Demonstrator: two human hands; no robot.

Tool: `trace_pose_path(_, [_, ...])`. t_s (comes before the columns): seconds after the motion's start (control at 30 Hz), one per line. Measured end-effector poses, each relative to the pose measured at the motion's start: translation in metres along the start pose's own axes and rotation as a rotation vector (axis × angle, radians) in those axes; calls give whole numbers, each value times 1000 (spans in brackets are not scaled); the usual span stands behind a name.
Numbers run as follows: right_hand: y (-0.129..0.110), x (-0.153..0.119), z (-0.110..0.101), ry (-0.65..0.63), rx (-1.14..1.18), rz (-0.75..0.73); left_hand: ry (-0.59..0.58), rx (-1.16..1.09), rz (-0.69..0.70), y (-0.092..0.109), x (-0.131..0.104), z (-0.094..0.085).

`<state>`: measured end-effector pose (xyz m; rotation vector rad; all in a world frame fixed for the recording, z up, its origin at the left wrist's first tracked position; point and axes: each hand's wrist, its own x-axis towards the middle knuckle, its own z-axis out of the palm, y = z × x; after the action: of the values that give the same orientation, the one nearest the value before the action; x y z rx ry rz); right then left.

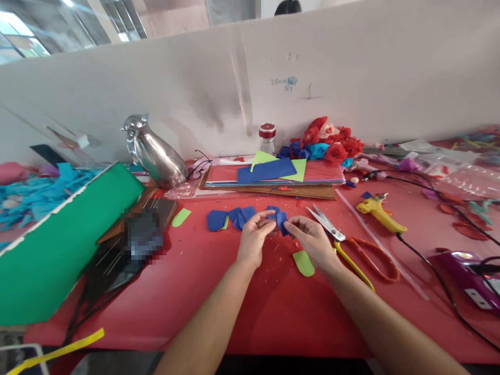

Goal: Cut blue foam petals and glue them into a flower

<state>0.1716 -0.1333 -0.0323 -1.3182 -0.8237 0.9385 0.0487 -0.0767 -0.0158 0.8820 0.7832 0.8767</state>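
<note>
Right now both my forearms reach forward from the near edge of the red-covered worktop [167, 307], slanting inward until my hands nearly meet around its middle. The small, creased, dark blue paper piece [282, 223] is between them, raised toward my fingertips. My right hand [313, 242] comes in from the right, with thumb and forefinger brought together on the paper's right edge, leaving hardly any gap; the other fingers are curled behind. My left hand [252, 240] is turned inward, fingers bent and thumb extended toward the same piece. Its fingertips are narrowly parted at the paper's left side, but I can't tell whether they grip it.

Loose dark blue paper pieces [216, 221] lie to the left of my left hand. A rounded lime-green paper piece [303, 263] lies just below my right hand, toward the near edge. Beside that hand, the large metal scissors with red and yellow handles [339, 235] rest with their blades slightly apart. Farther right is the yellow glue gun [378, 214] with its black cord.
</note>
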Motion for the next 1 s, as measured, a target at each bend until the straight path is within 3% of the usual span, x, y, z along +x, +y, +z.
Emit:
trace_pose_path(0.43, [2,0,-2,-2,-31,5,42,80,50,-3,2,0])
trace_pose_path(0.6, [0,-1,0,23,86,6,45,75,74,-5,3,-1])
trace_pose_path(0.8, [-2,-2,3,-32,88,43,56,74,81,-5,4,-2])
trace_pose_path(1.0, [-1,-2,3,11,50,-10,17,136,-41,-3,1,2])
